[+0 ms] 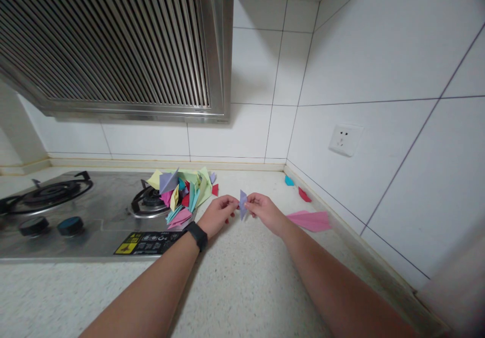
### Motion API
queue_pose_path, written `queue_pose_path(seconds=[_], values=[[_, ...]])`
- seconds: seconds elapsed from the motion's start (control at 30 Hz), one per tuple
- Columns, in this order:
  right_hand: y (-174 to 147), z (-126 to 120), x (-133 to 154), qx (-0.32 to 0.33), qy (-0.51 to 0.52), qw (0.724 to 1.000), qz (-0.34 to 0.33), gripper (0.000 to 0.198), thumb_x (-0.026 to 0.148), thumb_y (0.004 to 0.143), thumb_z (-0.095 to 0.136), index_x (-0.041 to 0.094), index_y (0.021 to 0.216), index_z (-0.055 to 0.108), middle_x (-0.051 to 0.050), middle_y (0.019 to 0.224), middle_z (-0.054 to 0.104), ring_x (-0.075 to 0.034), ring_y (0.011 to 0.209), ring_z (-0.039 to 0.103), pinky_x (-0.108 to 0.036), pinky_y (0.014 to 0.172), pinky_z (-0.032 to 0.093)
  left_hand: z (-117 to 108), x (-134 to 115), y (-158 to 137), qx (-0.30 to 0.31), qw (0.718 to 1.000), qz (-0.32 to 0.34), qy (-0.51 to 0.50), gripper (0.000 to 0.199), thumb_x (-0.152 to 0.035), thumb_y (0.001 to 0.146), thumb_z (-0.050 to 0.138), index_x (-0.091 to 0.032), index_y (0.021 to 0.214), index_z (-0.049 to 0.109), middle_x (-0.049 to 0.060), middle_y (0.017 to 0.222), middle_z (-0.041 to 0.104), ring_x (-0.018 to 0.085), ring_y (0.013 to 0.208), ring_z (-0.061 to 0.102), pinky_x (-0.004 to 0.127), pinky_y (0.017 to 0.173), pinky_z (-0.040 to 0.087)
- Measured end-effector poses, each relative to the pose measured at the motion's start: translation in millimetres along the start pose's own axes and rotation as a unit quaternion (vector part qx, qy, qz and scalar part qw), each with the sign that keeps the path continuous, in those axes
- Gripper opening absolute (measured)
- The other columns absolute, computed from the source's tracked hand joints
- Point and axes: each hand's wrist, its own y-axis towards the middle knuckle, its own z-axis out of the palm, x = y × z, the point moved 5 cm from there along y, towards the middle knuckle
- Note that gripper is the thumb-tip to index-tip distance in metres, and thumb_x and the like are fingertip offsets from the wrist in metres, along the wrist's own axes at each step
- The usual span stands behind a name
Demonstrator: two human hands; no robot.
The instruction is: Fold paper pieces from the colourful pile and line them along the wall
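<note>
Bare forearms (151, 287) span a speckled off-white countertop (238, 292); left hand (217, 214) and right hand (266, 211) pinch a folded lilac paper piece (243, 205), multicoloured folded papers (193, 194) heaped to their left.

This is a kitchen I'm standing in, a household one by its look. Left of the fingers (229, 202), a steel two-burner gas hob (108, 194) is set into the speckled countertop (238, 287), with two control knobs (70, 226) farther left. Up and to the left of the fingers hangs a stainless-steel range hood (222, 50) with long slats. White wall tiles (257, 65) rise beyond them, and higher, to their right, I see a wall socket (345, 140).
</note>
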Motion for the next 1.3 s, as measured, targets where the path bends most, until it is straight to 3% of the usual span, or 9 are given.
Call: queue_pose_path(seconds=[0.2, 0.53, 0.83, 1.03, 1.3], values=[[-0.2, 3.2, 1.4, 0.001, -0.021, 1.0, -0.003, 0.032, 0.045, 0.071, 0.07, 0.017, 0.08, 0.059, 0.001, 0.068, 0.055, -0.01, 0.059, 0.046, -0.024, 0.053, 0.034, 0.5, 0.7, -0.2, 0.0, 1.0, -0.005, 0.002, 0.034, -0.047, 0.077, 0.064, -0.013, 0.084, 0.06, -0.004, 0.061, 0.047, 0.007, 0.05, 0.04, 0.017, 0.043, 0.033], [1.0, 2.7, -2.6, 0.006, -0.035, 0.999, -0.006, 0.026, 0.04, 0.074, 0.068, 0.016, 0.081, 0.061, 0.003, 0.066, 0.054, -0.009, 0.056, 0.044, -0.023, 0.051, 0.033, -1.3, 11.7, 3.9, 0.012, 1.0, -0.004, 0.01, 0.035, -0.047, 0.079, 0.061, -0.013, 0.083, 0.064, -0.002, 0.063, 0.051, 0.008, 0.05, 0.042, 0.019, 0.045, 0.033], [-0.5, 3.1, -3.7, 0.021, -0.02, 1.0, -0.002, 0.028, 0.043, 0.076, 0.067, 0.016, 0.081, 0.06, 0.001, 0.07, 0.056, -0.01, 0.058, 0.046, -0.024, 0.054, 0.036, 3.3, 5.8, 0.5, 0.025, 0.999, -0.025, -0.013, 0.037, -0.049, 0.076, 0.063, -0.013, 0.084, 0.062, -0.003, 0.063, 0.051, 0.008, 0.049, 0.041, 0.018, 0.044, 0.032], [-0.6, 1.3, -1.2, -0.008, -0.039, 0.999, 0.004, 0.03, 0.044, 0.075, 0.067, 0.016, 0.082, 0.06, 0.001, 0.07, 0.058, -0.009, 0.054, 0.045, -0.022, 0.05, 0.035, 5.1, 7.5, -1.3, 0.037, 0.998, -0.05, 0.005, 0.038, -0.05, 0.074, 0.064, -0.013, 0.079, 0.059, -0.004, 0.059, 0.05, 0.005, 0.044, 0.035, 0.018, 0.041, 0.022], [-4.7, 6.3, -0.7, 0.026, -0.059, 0.997, 0.037, 0.032, 0.048, 0.077, 0.064, 0.017, 0.077, 0.058, 0.002, 0.064, 0.055, -0.01, 0.055, 0.048, -0.022, 0.052, 0.036, 0.7, 11.7, 1.1, 0.012, 0.999, -0.049, 0.006, 0.042, -0.055, 0.072, 0.064, -0.014, 0.073, 0.058, -0.005, 0.057, 0.047, 0.006, 0.045, 0.036, 0.019, 0.043, 0.027]])
